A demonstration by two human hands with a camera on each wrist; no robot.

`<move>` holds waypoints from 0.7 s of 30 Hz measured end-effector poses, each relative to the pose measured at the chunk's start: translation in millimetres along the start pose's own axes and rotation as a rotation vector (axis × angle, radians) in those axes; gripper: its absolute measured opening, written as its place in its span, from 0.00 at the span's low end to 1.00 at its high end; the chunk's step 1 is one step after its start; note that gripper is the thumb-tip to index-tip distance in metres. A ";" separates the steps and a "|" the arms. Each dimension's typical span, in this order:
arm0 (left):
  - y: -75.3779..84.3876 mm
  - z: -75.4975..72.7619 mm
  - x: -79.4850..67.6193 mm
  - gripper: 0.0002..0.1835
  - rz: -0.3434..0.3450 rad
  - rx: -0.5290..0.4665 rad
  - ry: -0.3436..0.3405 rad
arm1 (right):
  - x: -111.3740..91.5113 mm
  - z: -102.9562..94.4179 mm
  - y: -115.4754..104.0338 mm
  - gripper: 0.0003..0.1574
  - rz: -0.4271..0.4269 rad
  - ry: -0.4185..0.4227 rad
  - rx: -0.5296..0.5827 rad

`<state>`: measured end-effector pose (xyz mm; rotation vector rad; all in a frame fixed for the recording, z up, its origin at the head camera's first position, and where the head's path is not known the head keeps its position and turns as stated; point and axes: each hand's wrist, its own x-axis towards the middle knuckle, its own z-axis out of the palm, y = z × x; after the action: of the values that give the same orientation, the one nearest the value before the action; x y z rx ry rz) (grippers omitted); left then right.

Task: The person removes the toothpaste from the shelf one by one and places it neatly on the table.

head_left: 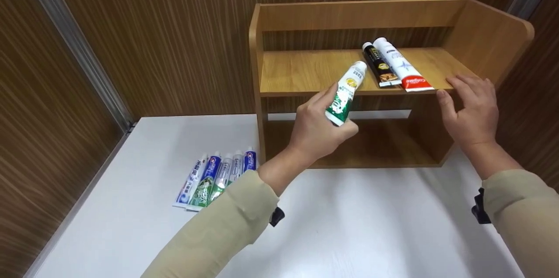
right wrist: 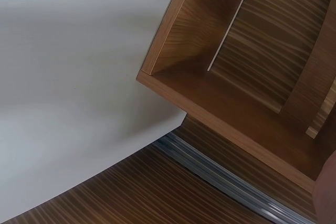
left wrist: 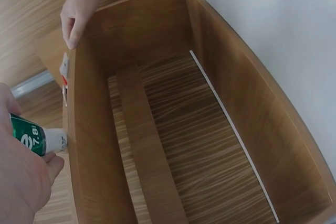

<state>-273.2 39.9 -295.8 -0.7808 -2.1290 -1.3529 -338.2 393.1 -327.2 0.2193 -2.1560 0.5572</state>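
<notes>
The green-and-white tube (head_left: 347, 90) is in your left hand (head_left: 315, 125), held up at the front of the wooden shelf unit (head_left: 305, 70), left of the two tubes on its upper board. Your left fingers and thumb grip it around its green end, with the flat crimped edge toward the near side and the white cap end pointing far and a little right. From these angles you can't be sure whether the cap end touches the board or stands just clear of it. On the upper board, to the right of what you're holding, lie a black tube (head_left: 379, 63) and, just beside it on its right, a white-and-red tube (head_left: 399, 62); both have their caps toward the far side and their flat ends at the near edge. Your right hand (head_left: 474, 112) rests at the right end of that board's front edge, fingers extended over the top and thumb spread away to the left, with no tube in it. Below the upper board, the lower compartment (head_left: 349, 140) opens toward you. The unit stands on the white table (head_left: 349, 225), at its far side. To the left of the unit, five more tubes (head_left: 207, 180) lie side by side on the tabletop, partly covered by your left sleeve (head_left: 218, 225). Wood-grain panels (head_left: 153, 51) rise behind the table.
</notes>
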 end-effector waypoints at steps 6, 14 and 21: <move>-1.7 -11.4 -11.0 0.38 0.031 0.004 0.004 | -0.3 0.3 0.6 0.27 -0.006 0.016 0.011; -5.8 -25.0 -26.8 0.38 0.094 0.034 0.029 | 0.1 3.4 5.1 0.27 -0.052 0.064 0.029; -8.8 -38.4 -41.5 0.38 0.114 0.024 0.044 | 0.3 3.4 5.7 0.27 -0.047 0.055 0.022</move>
<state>-245.8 -6.7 -314.5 -0.8412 -2.0312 -1.2713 -342.8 396.6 -330.5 0.2634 -2.0868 0.5543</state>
